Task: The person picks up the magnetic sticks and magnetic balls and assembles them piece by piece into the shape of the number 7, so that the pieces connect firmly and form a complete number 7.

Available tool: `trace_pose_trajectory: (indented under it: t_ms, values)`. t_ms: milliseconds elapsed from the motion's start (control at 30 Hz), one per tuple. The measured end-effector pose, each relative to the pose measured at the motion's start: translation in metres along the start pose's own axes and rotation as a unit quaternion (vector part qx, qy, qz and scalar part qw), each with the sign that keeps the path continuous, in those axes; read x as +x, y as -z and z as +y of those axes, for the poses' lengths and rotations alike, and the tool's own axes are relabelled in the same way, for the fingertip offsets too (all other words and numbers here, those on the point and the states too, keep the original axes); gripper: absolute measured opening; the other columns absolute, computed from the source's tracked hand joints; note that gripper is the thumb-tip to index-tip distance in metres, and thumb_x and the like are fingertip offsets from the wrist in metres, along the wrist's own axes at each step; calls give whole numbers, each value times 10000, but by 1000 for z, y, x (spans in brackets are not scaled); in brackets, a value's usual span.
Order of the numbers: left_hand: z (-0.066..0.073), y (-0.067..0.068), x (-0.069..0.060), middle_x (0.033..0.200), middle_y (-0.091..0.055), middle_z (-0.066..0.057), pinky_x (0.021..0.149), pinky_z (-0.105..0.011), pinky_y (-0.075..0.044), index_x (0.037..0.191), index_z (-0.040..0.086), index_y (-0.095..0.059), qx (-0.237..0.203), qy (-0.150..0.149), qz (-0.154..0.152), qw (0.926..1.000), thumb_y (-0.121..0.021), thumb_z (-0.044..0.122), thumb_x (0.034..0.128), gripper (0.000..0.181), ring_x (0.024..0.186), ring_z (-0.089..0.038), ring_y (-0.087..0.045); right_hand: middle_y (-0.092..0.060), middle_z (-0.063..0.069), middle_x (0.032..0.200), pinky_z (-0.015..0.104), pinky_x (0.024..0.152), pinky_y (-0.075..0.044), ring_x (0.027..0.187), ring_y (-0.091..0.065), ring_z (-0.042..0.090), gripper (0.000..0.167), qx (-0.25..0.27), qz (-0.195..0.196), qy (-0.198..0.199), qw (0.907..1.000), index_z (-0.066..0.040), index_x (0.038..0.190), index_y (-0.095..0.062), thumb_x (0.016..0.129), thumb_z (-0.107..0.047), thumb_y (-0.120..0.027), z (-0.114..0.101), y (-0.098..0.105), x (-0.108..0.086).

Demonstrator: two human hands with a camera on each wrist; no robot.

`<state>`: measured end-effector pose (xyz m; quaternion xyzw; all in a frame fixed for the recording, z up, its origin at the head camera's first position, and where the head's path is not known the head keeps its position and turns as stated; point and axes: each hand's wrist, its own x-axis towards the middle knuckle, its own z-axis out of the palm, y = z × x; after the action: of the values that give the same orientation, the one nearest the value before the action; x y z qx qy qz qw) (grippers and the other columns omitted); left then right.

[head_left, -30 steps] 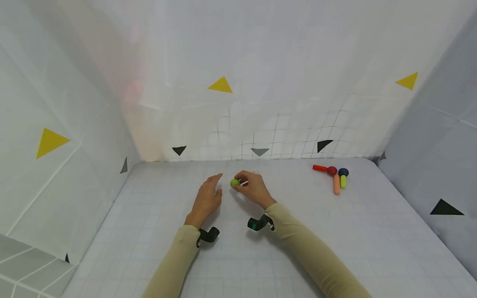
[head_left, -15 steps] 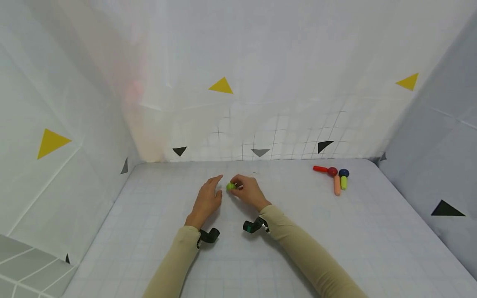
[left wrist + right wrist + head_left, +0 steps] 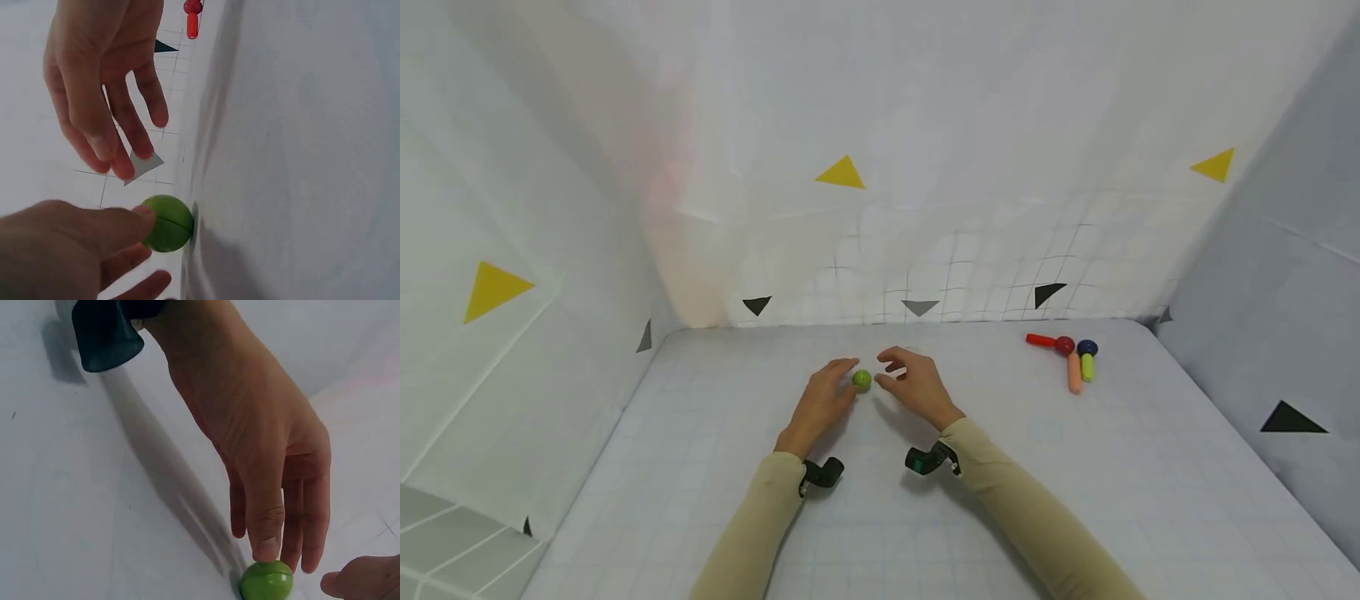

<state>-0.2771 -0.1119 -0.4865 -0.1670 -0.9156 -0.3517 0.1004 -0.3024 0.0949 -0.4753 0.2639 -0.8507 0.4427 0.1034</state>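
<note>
A small green ball (image 3: 861,380) with a thin seam rests on the white table between the two hands. The left hand (image 3: 817,406) is beside it, thumb and fingers apart; in the left wrist view its thumb (image 3: 119,228) overlaps the ball's near side. In the right wrist view a gap shows between the ball and the left hand's tip. The right hand (image 3: 917,387) is just right of the ball, fingers loosely bent and parted, holding nothing. Its thumb (image 3: 265,512) appears over the ball's top edge in the right wrist view; contact there cannot be told.
At the back right lie a red stick (image 3: 1041,340), a dark red ball (image 3: 1064,345), an orange stick (image 3: 1074,373), a dark blue ball (image 3: 1087,347) and a yellow-green stick (image 3: 1087,368). White sheet walls (image 3: 1000,167) with triangle markers enclose the table.
The right hand has brought the green ball left and down onto the table, let go of it and drawn back slightly right. The left hand has come in closer to the ball.
</note>
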Motion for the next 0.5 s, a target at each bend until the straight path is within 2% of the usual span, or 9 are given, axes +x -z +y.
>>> trace_pose_trajectory:
  t_ms: [100, 167, 300, 500]
  values:
    - [-3, -4, 4, 1393, -623, -164, 1102, -464, -442, 1377, -6, -648, -155, -263, -150, 9994, -756, 24, 952, 439, 1306, -335, -567, -719, 154, 1172, 435, 817, -606, 1020, -712, 316, 266, -10, 48, -65, 10000, -46, 1189, -711, 939, -85, -793, 4, 7, -6]
    - [-5, -6, 5, 1371, -644, -140, 1090, -435, -456, 1355, 2, -669, -244, -267, -221, 9991, -759, 25, 950, 416, 1285, -305, -586, -720, 162, 1170, 451, 818, -605, 1017, -711, 326, 261, 22, 75, -104, 9999, -50, 1185, -714, 939, -87, -792, 7, 11, -10]
    - [-13, -8, 6, 1328, -673, -122, 1047, -411, -494, 1330, 17, -692, -412, -143, -52, 9990, -770, 11, 932, 405, 1227, -276, -623, -725, 168, 1167, 459, 830, -599, 1016, -708, 315, 263, 26, 91, -313, 9995, -35, 1189, -717, 945, -103, -788, 13, 21, -17]
    - [-21, -6, 1, 1295, -682, -137, 986, -409, -530, 1354, 14, -666, -837, 347, 244, 9956, -768, 25, 940, 427, 1126, -264, -662, -733, 159, 1145, 445, 845, -593, 1009, -704, 266, 280, -90, 115, -576, 9982, -14, 1196, -714, 949, -122, -788, 22, 37, -26]
